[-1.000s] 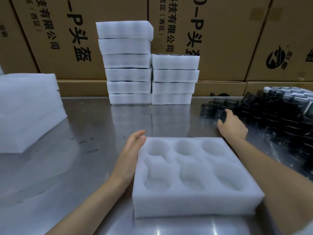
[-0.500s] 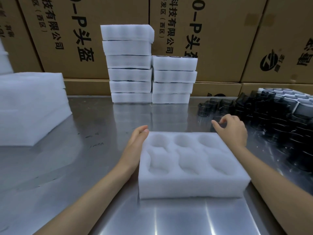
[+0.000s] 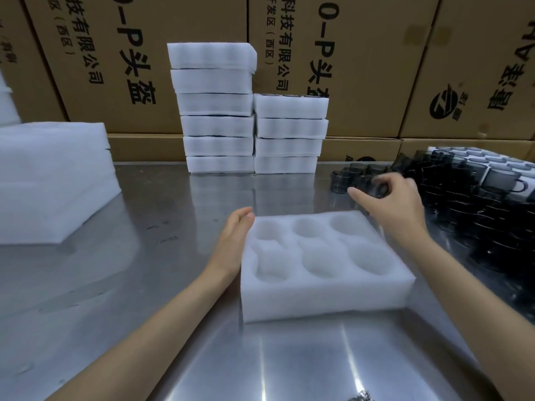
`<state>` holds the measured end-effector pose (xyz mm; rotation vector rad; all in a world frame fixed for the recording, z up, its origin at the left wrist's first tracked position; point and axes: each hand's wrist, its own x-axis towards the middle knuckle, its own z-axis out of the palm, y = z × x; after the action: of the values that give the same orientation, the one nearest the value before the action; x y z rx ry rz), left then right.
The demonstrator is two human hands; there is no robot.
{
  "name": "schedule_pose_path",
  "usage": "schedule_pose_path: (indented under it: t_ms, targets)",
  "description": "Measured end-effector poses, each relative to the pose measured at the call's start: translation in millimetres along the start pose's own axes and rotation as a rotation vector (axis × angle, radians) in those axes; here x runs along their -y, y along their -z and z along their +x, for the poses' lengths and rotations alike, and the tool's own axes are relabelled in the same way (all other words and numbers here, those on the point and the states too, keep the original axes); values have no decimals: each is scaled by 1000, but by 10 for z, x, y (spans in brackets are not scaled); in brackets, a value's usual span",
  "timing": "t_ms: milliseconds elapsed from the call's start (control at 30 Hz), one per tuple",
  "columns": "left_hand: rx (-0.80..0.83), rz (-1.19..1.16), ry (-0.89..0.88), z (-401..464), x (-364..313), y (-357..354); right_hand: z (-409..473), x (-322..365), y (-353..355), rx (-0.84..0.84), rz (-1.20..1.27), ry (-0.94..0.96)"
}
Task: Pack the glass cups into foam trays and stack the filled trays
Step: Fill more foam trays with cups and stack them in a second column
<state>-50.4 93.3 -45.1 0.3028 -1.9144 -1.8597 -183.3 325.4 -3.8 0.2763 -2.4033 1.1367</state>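
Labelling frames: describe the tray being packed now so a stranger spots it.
On the steel table, nearest the camera, one foam tray lies flat between the left hand and right hand. Unlike the stacked trays at the back, it sits alone, six empty pockets showing.

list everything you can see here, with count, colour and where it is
foam tray: one, white, six empty pockets, on the table in front
filled tray stacks: two, white, at the back; left stack six high, right stack four high
foam block pile: one, white, far left
glass cups: many, smoky dark, crowded at right; exact count unclear
cardboard boxes: several, brown with black print, behind the table
metal table: one, silver
left hand: open, flat against the tray's left side
right hand: grip closed around one glass cup, beyond the tray's far right corner
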Motion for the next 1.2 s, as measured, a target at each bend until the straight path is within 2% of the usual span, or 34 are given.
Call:
schedule_pose_path:
  t_ms: [167, 300, 367, 567, 867, 1000, 1200]
  targets:
    - [3, 7, -10, -1, -14, -4, -176, 596, 105, -39, 195, 188]
    - [39, 50, -31, -1, -8, -24, -377, 903, 11, 186, 267, 234]
    - [40, 52, -31, 3, -9, -24, -485, 980, -122, 293, 190, 253]
    - [-5, 106, -71, 26, 20, -10, -597, 1030, -460, 446, -6, 293]
    - [-12, 92, -47, 29, 24, -3, -560, 1013, -515, 512, -52, 382]
    - [-4, 100, -42, 32, 28, -6, -573, 974, -537, 530, -47, 334]
    - [-3, 123, -54, 26, 23, 0, -616, 982, -512, 526, -77, 369]
